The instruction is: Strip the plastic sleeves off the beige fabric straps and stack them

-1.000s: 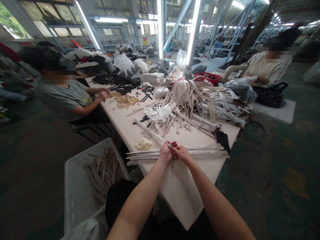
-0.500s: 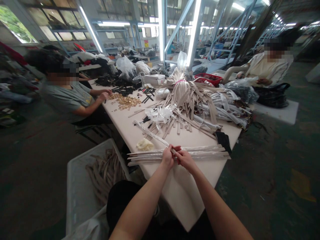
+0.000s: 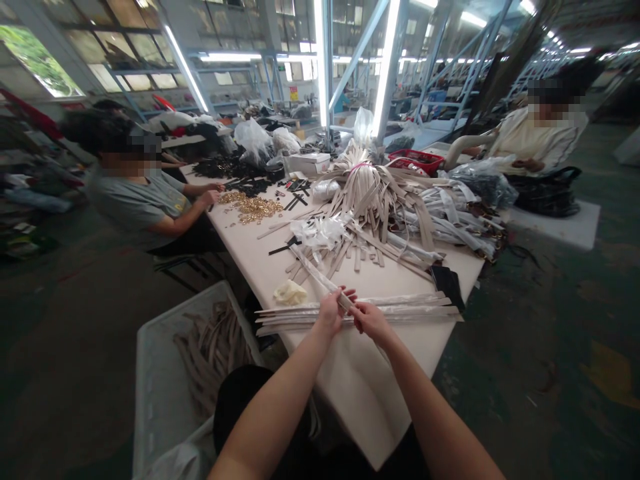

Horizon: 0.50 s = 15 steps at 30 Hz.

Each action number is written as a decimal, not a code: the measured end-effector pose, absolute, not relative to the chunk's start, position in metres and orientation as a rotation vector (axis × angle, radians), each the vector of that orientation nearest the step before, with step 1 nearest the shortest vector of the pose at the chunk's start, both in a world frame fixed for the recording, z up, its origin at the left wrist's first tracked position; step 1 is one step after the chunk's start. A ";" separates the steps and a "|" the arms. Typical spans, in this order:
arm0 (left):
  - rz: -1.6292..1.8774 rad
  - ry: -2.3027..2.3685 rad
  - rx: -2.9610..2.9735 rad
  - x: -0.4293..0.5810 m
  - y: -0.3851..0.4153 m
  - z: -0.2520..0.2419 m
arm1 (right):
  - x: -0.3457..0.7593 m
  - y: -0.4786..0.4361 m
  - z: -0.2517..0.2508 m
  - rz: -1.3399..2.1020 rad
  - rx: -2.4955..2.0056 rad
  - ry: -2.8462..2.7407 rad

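A long beige strap in a clear plastic sleeve (image 3: 316, 275) slants from the middle of the table toward me. My left hand (image 3: 333, 312) holds it from the left, thumb on top and the other fingers partly stretched out beneath. Just to the right, my right hand (image 3: 370, 320) pinches the same strap close to its near end. Under and beside both hands, several wrapped straps (image 3: 415, 308) lie crosswise in a row. A crumpled pale yellow piece (image 3: 290, 292) rests to the left of my left hand.
A large bundle of beige straps (image 3: 367, 187) and wrapped straps with metal fittings (image 3: 460, 223) cover the table's far part. Gold rings (image 3: 255, 207) lie by a co-worker (image 3: 145, 200) at left. A bin (image 3: 143, 373) of straps stands lower left. Another person (image 3: 540, 140) sits at right.
The strap's far end has swung to the right and is drawn nearer. My hands have moved slightly apart, with more of the strap showing between them.
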<state>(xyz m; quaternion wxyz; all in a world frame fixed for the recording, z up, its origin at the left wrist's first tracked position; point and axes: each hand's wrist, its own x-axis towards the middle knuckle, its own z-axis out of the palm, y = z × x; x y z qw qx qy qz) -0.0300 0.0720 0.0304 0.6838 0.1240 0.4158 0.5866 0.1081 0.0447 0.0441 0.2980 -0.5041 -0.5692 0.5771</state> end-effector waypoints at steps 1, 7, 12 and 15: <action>1.360 0.926 0.226 -0.045 0.085 0.038 | 0.114 0.042 0.048 1.550 -1.316 -1.526; 1.599 1.162 0.095 -0.169 0.171 0.096 | 0.170 0.016 0.070 1.682 -1.272 -1.487; 1.664 1.315 0.134 -0.230 0.194 0.122 | 0.201 0.016 0.074 1.719 -1.317 -1.441; 1.693 1.388 0.189 -0.251 0.196 0.135 | 0.201 0.024 0.069 1.727 -1.323 -1.448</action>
